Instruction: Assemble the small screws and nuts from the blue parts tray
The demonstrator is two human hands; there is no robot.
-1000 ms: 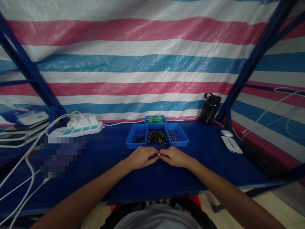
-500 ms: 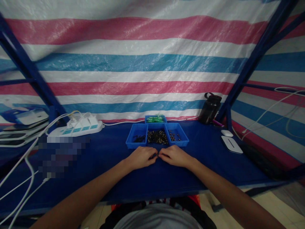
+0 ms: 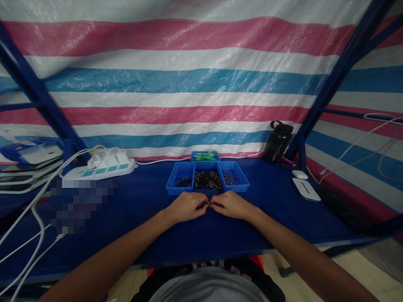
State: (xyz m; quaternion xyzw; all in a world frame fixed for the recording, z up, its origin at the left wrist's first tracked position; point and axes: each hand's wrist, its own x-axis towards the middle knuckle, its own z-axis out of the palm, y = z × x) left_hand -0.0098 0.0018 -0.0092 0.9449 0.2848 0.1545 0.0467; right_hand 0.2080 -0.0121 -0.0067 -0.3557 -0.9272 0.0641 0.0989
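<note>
My left hand [image 3: 188, 206] and my right hand [image 3: 232, 204] meet fingertip to fingertip just in front of the blue bins. Both are closed in a pinch around a tiny dark piece with a metallic glint [image 3: 208, 203], too small to name. Behind them, the middle bin [image 3: 206, 166] is full of small black and brass-coloured parts. Thin black pieces [image 3: 184, 182] lie in the left bin [image 3: 171, 183]. The right bin [image 3: 242, 180] has several small metallic parts [image 3: 231, 179] in it. A further bin at the back holds green pieces [image 3: 205, 156].
On the left of the blue table [image 3: 220, 239] are a white power strip [image 3: 107, 170], stacked devices [image 3: 28, 176] and loose white cables [image 3: 37, 209]. A dark bottle [image 3: 277, 142], a white case [image 3: 299, 175] and a white flat box [image 3: 306, 190] stand at the right. Striped sheeting [image 3: 189, 100] hangs behind.
Both hands stay pinched together in nearly the same place. A bit more of the small piece shows between the fingertips, and the whole view has shifted slightly.
</note>
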